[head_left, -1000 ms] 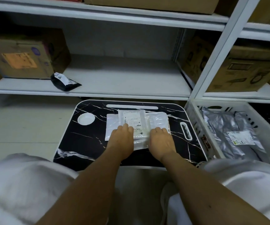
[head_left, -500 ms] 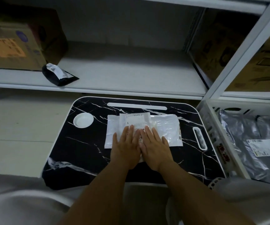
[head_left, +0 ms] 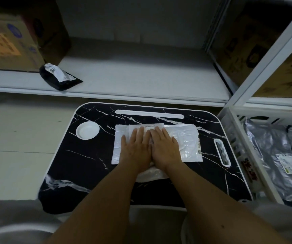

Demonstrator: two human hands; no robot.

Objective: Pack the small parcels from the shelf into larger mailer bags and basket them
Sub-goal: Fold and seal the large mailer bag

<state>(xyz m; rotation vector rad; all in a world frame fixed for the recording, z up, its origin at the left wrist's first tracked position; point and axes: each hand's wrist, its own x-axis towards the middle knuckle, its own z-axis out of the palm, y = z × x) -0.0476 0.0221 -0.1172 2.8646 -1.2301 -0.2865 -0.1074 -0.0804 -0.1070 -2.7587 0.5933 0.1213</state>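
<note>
Head view, hands: left hand (head_left: 136, 150) and right hand (head_left: 164, 148) lie flat, fingers spread, grip open, pressing down, holding nothing.
Parcel: white crinkly plastic mailer bag (head_left: 189, 143) flat on black marble-pattern counter (head_left: 92, 166).
Handling: likely light, soft, slippery; pinch a free edge.
Shelf: small black pouch parcel (head_left: 60, 79) waits.
Destination: white slatted basket (head_left: 236, 120), right.

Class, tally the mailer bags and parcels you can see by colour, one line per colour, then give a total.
White, on the lap table: 1
Black, on the shelf: 1
Silver, in the basket: 1, possibly more overlapping
Total: 3 clearly seen
</note>
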